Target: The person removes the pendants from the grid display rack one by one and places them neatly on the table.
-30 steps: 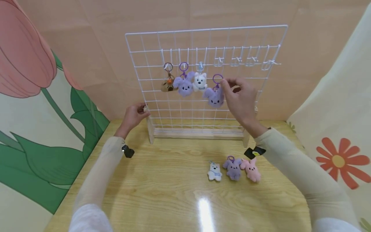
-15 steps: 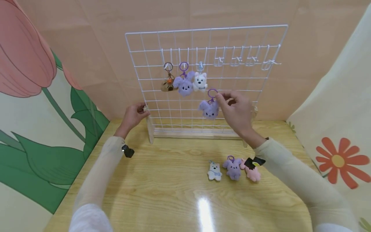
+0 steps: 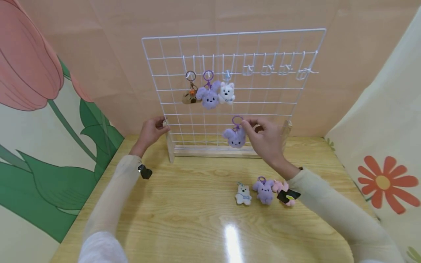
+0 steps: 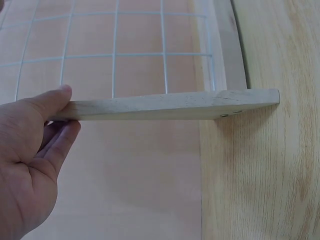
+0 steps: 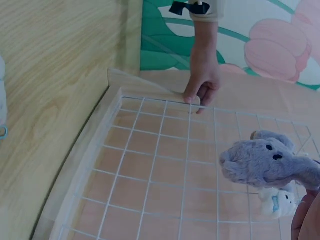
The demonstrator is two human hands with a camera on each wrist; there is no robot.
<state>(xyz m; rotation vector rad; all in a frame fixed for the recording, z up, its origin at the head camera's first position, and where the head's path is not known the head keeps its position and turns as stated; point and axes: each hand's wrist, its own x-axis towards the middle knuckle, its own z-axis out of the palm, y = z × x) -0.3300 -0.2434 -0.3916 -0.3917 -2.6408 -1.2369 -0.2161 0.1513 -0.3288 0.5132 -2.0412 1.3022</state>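
Observation:
My right hand (image 3: pixel 264 140) pinches a purple plush keychain (image 3: pixel 235 138) near its purple ring, low in front of the white wire grid rack (image 3: pixel 204 124). In the right wrist view, the grey-purple plush (image 5: pixel 260 162) is seen side-on over the wires. My left hand (image 3: pixel 151 132) grips the end of the rack's wooden side post (image 4: pixel 170 102), thumb on one face and fingers on the other. Hanging from hooks on the rack are a brown plush keychain (image 3: pixel 190 97), another purple one (image 3: pixel 209 98) and a white dog-like one (image 3: pixel 227 92).
On the wooden table (image 3: pixel 164 212) lie a white plush keychain (image 3: pixel 243 194), a purple one (image 3: pixel 264 191) and a pink one (image 3: pixel 279 185), the last partly covered by the right wrist camera. Several bare hooks (image 3: pixel 269 68) line the rack's upper right.
My right hand has moved down and slightly left with the purple plush keychain, from just below the hooks to the lower grid. The left hand stays on the post.

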